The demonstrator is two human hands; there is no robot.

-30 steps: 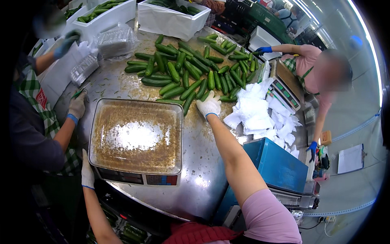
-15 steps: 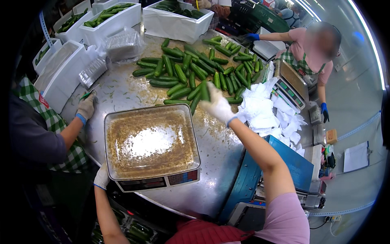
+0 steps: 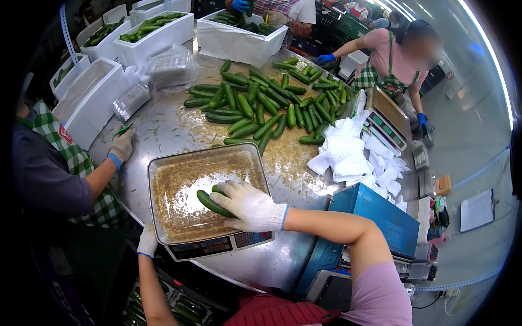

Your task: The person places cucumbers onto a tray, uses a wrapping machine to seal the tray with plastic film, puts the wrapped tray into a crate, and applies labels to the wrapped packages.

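Observation:
My right hand (image 3: 247, 206), in a white glove, is closed over green cucumbers (image 3: 211, 206) at least two in number, low in the metal pan (image 3: 179, 171) of a weighing scale. My gloved left hand (image 3: 148, 240) is at the scale's lower-left side; what its fingers grip is unclear. Beyond the pan lies a pile of several loose cucumbers (image 3: 266, 103) on the stained steel table (image 3: 293, 174).
A co-worker's gloved hand (image 3: 120, 144) holds a green tool at left. White cucumber boxes (image 3: 155, 46) and plastic trays (image 3: 130, 102) stand behind. Rightward are white padding (image 3: 342, 152), a blue machine (image 3: 370, 214), another scale (image 3: 387, 117) and a co-worker (image 3: 391, 65).
My right hand has moved from the pile down and left into the pan, bringing cucumbers with it. The pan appears slightly farther right and lower in view.

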